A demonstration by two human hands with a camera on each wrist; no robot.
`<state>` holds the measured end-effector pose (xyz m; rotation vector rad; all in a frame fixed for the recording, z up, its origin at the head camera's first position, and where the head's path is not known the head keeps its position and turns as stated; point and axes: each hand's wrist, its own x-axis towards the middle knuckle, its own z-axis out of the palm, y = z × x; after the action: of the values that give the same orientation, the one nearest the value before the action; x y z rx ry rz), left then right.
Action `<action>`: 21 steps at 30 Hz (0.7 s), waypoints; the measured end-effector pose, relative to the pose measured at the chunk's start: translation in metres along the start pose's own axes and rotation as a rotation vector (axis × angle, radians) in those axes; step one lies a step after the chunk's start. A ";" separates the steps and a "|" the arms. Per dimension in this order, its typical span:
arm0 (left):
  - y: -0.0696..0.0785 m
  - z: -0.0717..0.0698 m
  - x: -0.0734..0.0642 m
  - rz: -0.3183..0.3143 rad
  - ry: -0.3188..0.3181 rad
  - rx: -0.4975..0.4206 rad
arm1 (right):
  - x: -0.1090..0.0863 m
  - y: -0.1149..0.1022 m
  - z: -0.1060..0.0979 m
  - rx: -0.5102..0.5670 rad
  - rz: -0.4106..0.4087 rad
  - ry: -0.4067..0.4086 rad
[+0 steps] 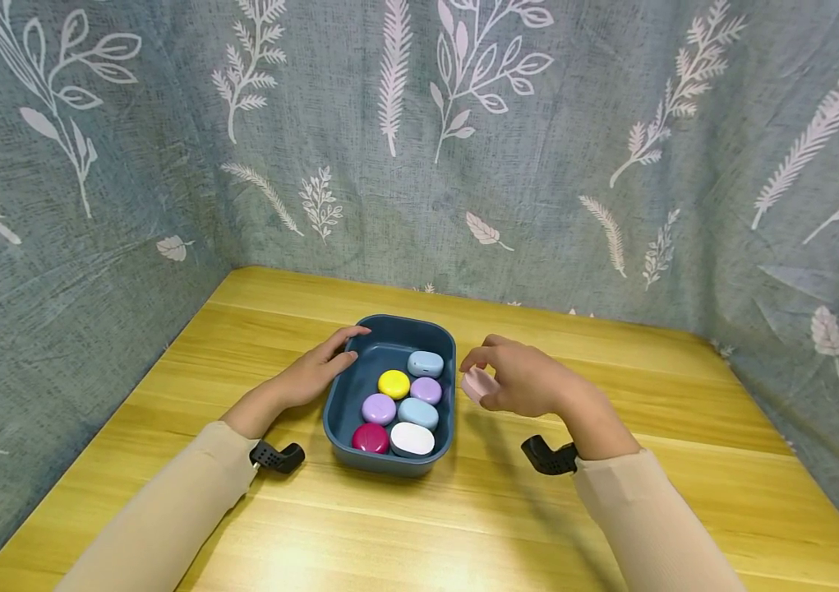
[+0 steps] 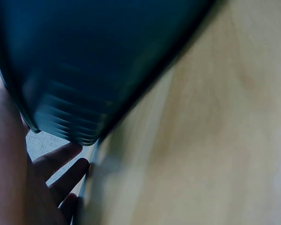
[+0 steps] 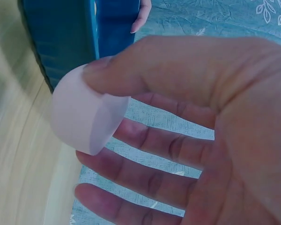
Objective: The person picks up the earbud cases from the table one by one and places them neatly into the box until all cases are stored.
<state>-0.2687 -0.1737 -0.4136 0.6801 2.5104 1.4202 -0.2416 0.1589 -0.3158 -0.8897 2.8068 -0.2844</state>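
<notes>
A dark blue bin (image 1: pixel 331 419) holds several small rounded cases: yellow (image 1: pixel 394 384), magenta (image 1: pixel 371 438), white (image 1: pixel 412 441), and others in light blue and lilac. My left hand (image 1: pixel 313 372) holds the bin's far left side, thumb over the rim; in the left wrist view its other fingers (image 2: pixel 65 157) lie against the outside of the wall. Just off the bin's right side, my right hand (image 1: pixel 530 376) pinches a pale pink rounded case (image 3: pixel 79 112) between thumb and fingers. The last two fingers stay loose below it in the right wrist view.
The bin stands on a yellow wooden table (image 1: pixel 656 493). A grey-blue leaf-patterned cloth (image 1: pixel 360 222) hangs behind the table and along both sides. A black wrist camera (image 1: pixel 277 457) is on the left wrist, with another (image 1: pixel 548 455) on the right.
</notes>
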 end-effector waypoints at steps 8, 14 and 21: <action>0.000 0.000 0.000 0.001 -0.002 0.007 | 0.009 -0.006 -0.005 0.002 -0.017 0.022; 0.001 0.000 0.000 0.004 -0.004 0.015 | 0.018 -0.010 -0.008 -0.012 -0.024 0.024; 0.002 0.000 0.000 0.000 -0.006 0.014 | 0.029 -0.014 -0.011 -0.005 -0.017 0.026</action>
<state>-0.2682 -0.1723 -0.4122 0.6857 2.5178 1.3993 -0.2601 0.1324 -0.3051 -0.9181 2.8257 -0.2937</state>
